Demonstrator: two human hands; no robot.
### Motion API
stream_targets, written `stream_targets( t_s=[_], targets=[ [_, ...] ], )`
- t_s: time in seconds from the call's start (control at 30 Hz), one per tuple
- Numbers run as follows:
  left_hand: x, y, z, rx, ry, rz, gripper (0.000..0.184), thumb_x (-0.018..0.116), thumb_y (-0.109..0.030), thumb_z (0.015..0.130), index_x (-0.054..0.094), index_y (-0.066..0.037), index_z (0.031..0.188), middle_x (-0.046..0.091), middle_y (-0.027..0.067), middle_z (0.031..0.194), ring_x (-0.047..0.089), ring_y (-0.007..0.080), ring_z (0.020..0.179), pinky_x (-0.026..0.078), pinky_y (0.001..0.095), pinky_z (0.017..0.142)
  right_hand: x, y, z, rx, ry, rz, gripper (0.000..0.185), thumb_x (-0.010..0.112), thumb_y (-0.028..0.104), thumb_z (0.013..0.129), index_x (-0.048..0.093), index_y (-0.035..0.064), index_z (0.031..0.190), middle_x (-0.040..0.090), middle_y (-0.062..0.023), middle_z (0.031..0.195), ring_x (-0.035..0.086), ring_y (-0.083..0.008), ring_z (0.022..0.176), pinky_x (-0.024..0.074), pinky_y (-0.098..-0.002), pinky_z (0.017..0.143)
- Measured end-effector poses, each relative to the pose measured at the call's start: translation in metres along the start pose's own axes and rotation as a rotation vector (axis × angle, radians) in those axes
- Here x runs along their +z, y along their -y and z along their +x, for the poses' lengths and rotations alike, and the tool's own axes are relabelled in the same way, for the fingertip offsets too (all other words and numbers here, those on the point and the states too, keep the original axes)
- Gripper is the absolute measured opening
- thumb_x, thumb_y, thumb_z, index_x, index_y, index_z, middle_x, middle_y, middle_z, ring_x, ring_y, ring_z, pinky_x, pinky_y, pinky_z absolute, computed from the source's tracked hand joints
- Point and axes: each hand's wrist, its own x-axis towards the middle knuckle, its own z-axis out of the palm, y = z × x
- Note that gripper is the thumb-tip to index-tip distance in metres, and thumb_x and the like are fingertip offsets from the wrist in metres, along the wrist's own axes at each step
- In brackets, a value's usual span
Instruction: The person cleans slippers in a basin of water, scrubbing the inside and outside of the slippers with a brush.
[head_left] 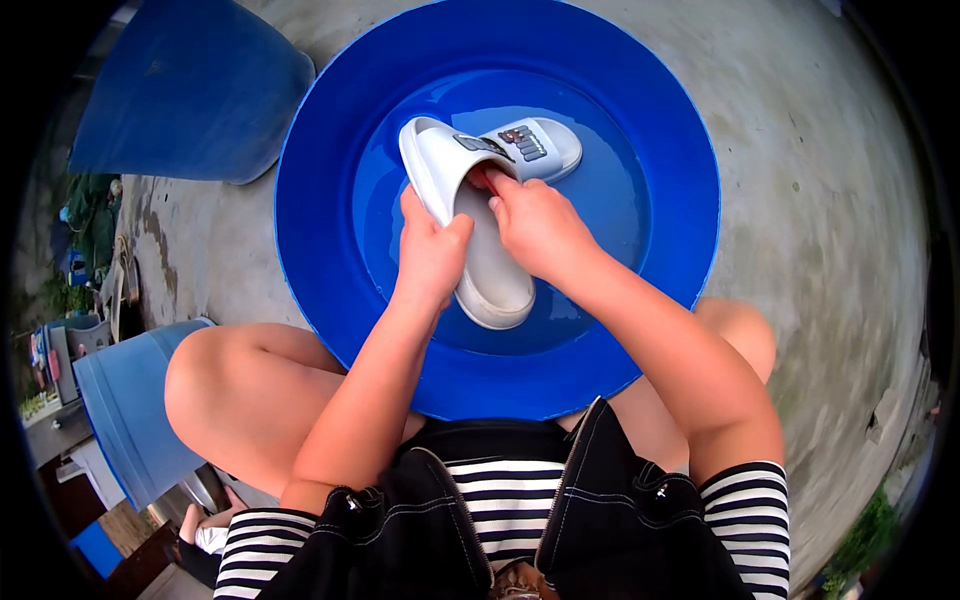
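My left hand (432, 250) grips the side of a white slide sandal (495, 290), thumb on the footbed edge, holding it tilted over a blue basin (310, 200). The fingers of my right hand (540, 222) are closed around a thin red handle (487, 180) and reach in under the sandal's strap. Whatever is on the far end of that handle is hidden by the strap. Just behind, a second white slide sandal (560, 145) with a dark grey design on its strap lies in the basin. Shallow water (600, 210) covers the basin's bottom.
A large blue tub (190, 90) stands on the concrete floor (810, 220) at upper left. Beside my left knee is a light blue bucket (140, 400). Another person's arm (212, 515) shows at lower left, near assorted household items. Green plants (865, 540) grow at lower right.
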Motion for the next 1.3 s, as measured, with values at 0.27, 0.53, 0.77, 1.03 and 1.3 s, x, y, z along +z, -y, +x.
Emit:
stream_targets(
  t_s=[0.27,0.53,0.77,1.03,1.3],
  targets=[
    [-0.021,-0.019,0.015,-0.09,-0.01,-0.158,0.062,0.058,-0.002,0.081,0.041,0.003,0.141,0.06,0.0202,0.12,0.066,0.0256,0.1,0.057,0.0358,0.084,-0.012,0.017,-0.004,0.033,0.079,0.148,0.043,0.049,0.023,0.103,0.058,0.0062,0.141,0.07,-0.0254,0.112,0.068,-0.0402,0.103,0.052,-0.0441,0.093],
    [-0.02,-0.028,0.018,-0.113,-0.035,-0.169,0.061,0.059,-0.002,0.082,0.041,0.004,0.14,0.061,0.0203,0.118,0.066,0.0264,0.099,0.057,0.0378,0.084,-0.006,0.003,0.002,0.051,0.111,0.21,0.049,0.053,0.024,0.103,0.049,0.0048,0.148,0.065,-0.0265,0.126,0.065,-0.0407,0.112,0.0507,-0.045,0.096],
    [-0.033,-0.012,0.034,-0.099,-0.104,-0.144,0.05,0.058,-0.002,0.08,0.052,0.007,0.128,0.064,0.0191,0.109,0.067,0.0253,0.092,0.056,0.0358,0.083,-0.02,0.011,-0.043,-0.25,-0.046,-0.201,0.061,0.061,0.006,0.086,0.047,-0.0021,0.145,0.062,-0.0248,0.108,0.069,-0.0384,0.093,0.0578,-0.0446,0.079],
    [-0.009,-0.032,0.005,-0.145,0.022,-0.1,0.055,0.06,-0.003,0.081,0.048,0.006,0.134,0.062,0.0183,0.114,0.064,0.0248,0.1,0.054,0.0348,0.088,-0.01,0.01,-0.034,-0.243,-0.202,-0.447,0.048,0.059,0.009,0.086,0.06,-0.002,0.133,0.07,-0.017,0.079,0.073,-0.0303,0.069,0.0586,-0.0422,0.06],
    [-0.028,-0.03,0.011,-0.246,0.111,-0.2,0.06,0.061,-0.004,0.082,0.042,0.006,0.137,0.061,0.0219,0.118,0.066,0.0284,0.101,0.056,0.038,0.087,-0.013,0.036,-0.05,-0.218,-0.108,-0.441,0.043,0.057,0.018,0.093,0.062,0.0007,0.132,0.069,-0.0186,0.077,0.071,-0.0337,0.069,0.0575,-0.0454,0.062]
  ],
)
